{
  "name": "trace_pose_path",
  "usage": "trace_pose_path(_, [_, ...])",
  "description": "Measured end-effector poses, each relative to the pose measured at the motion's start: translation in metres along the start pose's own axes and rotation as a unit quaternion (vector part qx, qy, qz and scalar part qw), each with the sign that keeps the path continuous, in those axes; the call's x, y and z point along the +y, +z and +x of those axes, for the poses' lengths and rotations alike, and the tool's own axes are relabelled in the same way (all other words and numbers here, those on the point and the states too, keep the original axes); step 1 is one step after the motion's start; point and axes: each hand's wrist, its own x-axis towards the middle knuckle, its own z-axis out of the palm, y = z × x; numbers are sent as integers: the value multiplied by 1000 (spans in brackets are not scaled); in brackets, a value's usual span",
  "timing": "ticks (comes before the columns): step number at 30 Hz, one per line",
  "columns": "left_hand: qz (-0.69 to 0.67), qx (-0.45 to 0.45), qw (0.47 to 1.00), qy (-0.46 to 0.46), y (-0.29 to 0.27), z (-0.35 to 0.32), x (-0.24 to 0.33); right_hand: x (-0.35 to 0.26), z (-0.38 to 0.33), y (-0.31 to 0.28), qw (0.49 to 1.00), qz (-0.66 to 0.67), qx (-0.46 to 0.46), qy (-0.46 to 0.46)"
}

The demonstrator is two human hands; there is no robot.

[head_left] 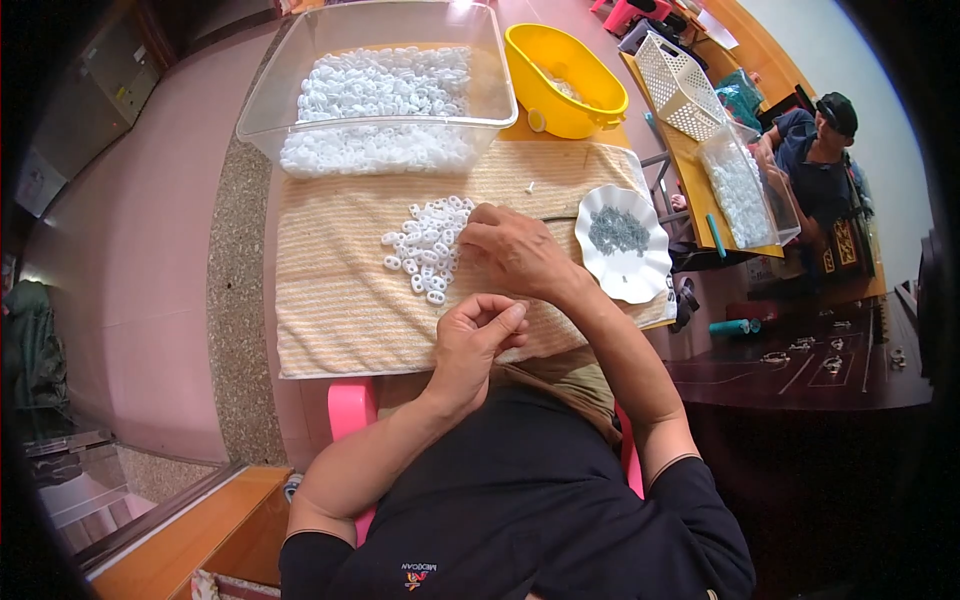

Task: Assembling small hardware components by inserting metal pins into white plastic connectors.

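A loose heap of small white plastic rings [428, 246] lies on a striped beige cloth [330, 290] spread over the table. My right hand [510, 250] rests palm down on the cloth beside the heap, its fingers curled at the heap's right edge. Nearer my body, my left hand [478, 335] has its fingers pinched together; whether a small piece sits between them I cannot tell. A white scalloped plate [650, 265] holding several small grey parts [618, 230] sits just right of my right hand.
A big clear plastic bin [380, 85] full of white rings stands at the cloth's far edge, a yellow tub [565, 80] to its right. Farther right sit a white basket [680, 85], another clear bin [745, 190] and a seated person [815, 160]. A dark table [800, 365] is at right.
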Motion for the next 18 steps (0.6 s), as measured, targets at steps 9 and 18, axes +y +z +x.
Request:
trace_pose_path(9, [-15,5,1000,18,-1,2,1,1,-18,-5,973,185,117,72])
trace_pose_path(18, [-30,13,999,43,7,-2,6,-32,-66,-22,946,283,126,96])
